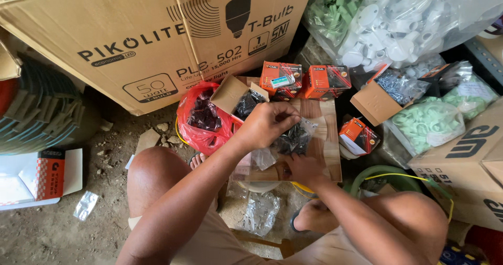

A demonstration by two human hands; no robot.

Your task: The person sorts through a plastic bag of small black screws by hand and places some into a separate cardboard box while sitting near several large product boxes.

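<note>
Both knees frame the work. Left hand (264,124) pinches shut on the clear bag of dark screws (294,139) above the wooden board (326,139); right hand (301,169) grips its lower edge. Risk: thin plastic tears, and screws scatter onto the dirt floor (112,155).

Wooden board (326,139) sits frame centre, on the ground between the person's knees. Small clear bag of screws (294,138) on the board, left hand (265,123) above it, right hand (303,169) at its lower edge. Open small carton of screws (242,98) just upper left of the board, plastic bag of screws (203,119) left of that. Two small boxes (305,80) side by side behind the board, another small box (358,137) at its right edge. Big cardboard box (131,34) fills upper left. Bags of plastic fittings (398,24) upper right, open box of screws (385,95) below them. Flat carton (42,177) at left edge. Empty clear bags (259,212) lie below the board.
</note>
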